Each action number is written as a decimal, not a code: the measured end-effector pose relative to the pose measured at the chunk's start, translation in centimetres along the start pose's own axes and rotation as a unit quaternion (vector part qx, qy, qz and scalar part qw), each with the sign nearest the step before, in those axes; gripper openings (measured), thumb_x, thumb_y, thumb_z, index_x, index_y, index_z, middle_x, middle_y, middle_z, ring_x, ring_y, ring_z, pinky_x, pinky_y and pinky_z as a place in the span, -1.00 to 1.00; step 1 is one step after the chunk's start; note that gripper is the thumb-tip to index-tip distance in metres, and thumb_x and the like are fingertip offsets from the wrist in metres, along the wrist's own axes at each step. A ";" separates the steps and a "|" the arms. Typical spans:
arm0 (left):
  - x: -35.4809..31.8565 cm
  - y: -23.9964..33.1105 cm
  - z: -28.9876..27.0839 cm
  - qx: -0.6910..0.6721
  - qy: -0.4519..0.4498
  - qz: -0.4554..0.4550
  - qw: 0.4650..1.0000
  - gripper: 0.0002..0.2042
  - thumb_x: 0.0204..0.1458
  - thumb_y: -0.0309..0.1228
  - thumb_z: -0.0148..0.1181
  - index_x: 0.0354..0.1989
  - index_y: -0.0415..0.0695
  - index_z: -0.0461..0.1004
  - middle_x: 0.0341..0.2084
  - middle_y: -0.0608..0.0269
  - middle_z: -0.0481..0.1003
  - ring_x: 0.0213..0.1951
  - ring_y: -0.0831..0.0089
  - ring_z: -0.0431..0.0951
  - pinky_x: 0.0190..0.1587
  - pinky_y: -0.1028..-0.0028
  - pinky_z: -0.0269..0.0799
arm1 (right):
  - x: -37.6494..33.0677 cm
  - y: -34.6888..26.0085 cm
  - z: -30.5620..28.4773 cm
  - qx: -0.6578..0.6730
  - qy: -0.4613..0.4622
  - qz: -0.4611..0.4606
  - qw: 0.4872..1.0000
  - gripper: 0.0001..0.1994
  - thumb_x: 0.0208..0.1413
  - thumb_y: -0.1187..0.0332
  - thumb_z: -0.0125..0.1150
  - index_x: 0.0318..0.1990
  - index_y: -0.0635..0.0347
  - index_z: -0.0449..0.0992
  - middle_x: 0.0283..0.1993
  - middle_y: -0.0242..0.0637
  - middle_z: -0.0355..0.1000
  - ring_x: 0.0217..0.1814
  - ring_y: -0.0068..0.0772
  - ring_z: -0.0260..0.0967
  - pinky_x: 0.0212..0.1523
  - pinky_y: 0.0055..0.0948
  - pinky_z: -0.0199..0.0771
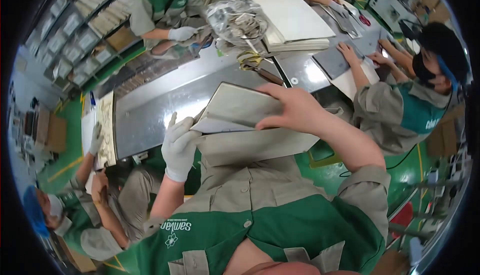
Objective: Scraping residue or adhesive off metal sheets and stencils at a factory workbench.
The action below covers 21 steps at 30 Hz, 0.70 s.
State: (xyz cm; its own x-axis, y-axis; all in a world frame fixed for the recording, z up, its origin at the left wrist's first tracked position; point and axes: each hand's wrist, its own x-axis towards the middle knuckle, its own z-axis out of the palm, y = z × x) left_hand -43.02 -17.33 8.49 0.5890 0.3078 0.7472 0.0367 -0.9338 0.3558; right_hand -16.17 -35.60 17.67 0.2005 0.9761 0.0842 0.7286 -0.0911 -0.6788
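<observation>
A flat grey-beige rectangular panel [240, 106] is held tilted in front of my chest, over the near edge of the metal table. My left hand [180, 145], in a white glove, grips its lower left corner between thumb and fingers. With the bare thumb and fingers, my right hand [295, 107] pinches the right end, the thumb below and the fingers at the upper edge. Just beneath the panel lies a wider grey-beige piece [255, 146] above my lap; whether it is cloth or sheet I cannot tell.
The metal table [150, 105] holds scissors with yellow handles [250, 61], a clear plastic bag [237, 22] of scraps and a stack of white sheets [297, 20]. Red-handled scissors [364, 20] lie far right. Co-workers sit left, right and across; shelves [107, 50] stand behind.
</observation>
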 end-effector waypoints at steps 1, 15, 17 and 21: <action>0.2 0.4 -0.3 -0.013 -0.025 -0.016 0.999 -0.71 -0.31 -0.57 0.41 -0.33 -0.10 0.55 -0.14 0.15 0.59 -0.02 0.15 0.59 0.28 -0.04 0.33 | 0.5 -0.6 0.2 -0.004 0.008 -0.025 1.000 -0.30 -0.07 -0.04 0.48 0.20 0.05 0.39 -0.11 -0.03 0.56 -0.11 0.02 0.55 -0.12 -0.19 0.51; -0.4 1.2 -1.5 -0.022 -0.082 -0.161 0.983 -0.79 -0.29 -0.56 0.42 -0.42 -0.11 0.57 -0.20 0.15 0.55 -0.09 0.13 0.54 -0.06 0.29 0.46 | 1.7 -2.9 -1.2 -0.033 -0.090 0.007 0.995 -0.61 0.13 0.10 0.31 -0.09 0.16 0.37 -0.33 0.01 0.52 -0.20 0.21 0.47 -0.25 0.02 0.41; 0.3 1.4 -1.1 -0.025 -0.090 -0.165 0.982 -0.82 -0.25 -0.55 0.40 -0.42 -0.10 0.56 -0.23 0.20 0.59 -0.12 0.15 0.56 -0.07 0.28 0.47 | 1.0 -2.0 0.3 -0.047 -0.045 -0.006 0.998 -0.61 0.13 0.12 0.32 -0.07 0.15 0.37 -0.32 -0.01 0.52 -0.21 0.19 0.46 -0.25 -0.02 0.42; 0.8 1.3 -0.7 -0.043 -0.105 -0.147 0.983 -0.83 -0.24 -0.55 0.37 -0.42 -0.08 0.56 -0.23 0.22 0.60 -0.13 0.14 0.56 -0.09 0.28 0.48 | 0.2 -1.5 0.3 -0.028 -0.028 0.003 0.999 -0.68 0.09 0.26 0.37 -0.12 0.14 0.37 -0.40 -0.07 0.49 -0.36 0.06 0.46 -0.37 -0.23 0.39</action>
State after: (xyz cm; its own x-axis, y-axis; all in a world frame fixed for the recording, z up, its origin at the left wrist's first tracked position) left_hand -43.08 -18.13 9.94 0.7169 0.5092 0.4762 0.1665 -0.7883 0.5923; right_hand -17.40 -35.23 18.44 0.1686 0.9849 0.0384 0.7641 -0.1060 -0.6364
